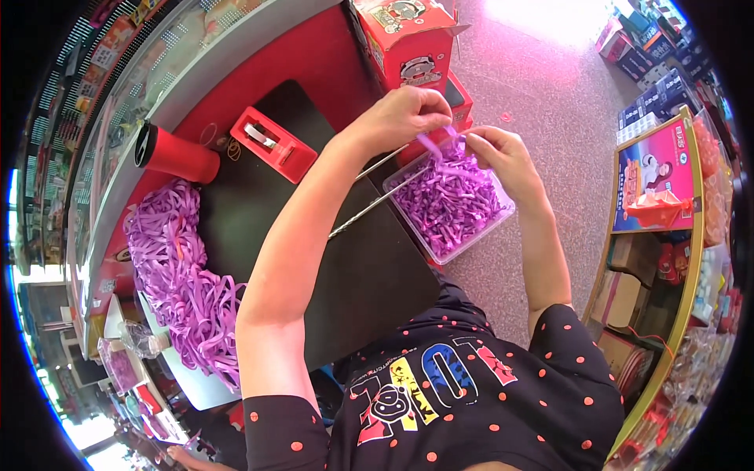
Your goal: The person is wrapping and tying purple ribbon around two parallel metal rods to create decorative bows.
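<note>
Above a clear plastic tub, my left hand (408, 116) pinches a purple ribbon strip (430, 147) between thumb and fingers. My right hand (503, 155) is closed at the strip's other side, close to the left, and its fingertips also grip the ribbon. Part of the strip hangs down toward the tub (470, 246). Many short purple ribbon pieces (452, 208) fill that tub. Two thin metal rods (375, 202) stick out past the dark table's edge, reaching the tub; my left forearm covers part of them.
On the dark table (369, 275) lie a red tape dispenser (273, 145), a red tumbler (179, 155) and rubber bands (233, 149). A long heap of purple ribbon (177, 271) spreads along the left. A red carton (408, 47) stands beyond my hands. Shelves (667, 314) line the right side.
</note>
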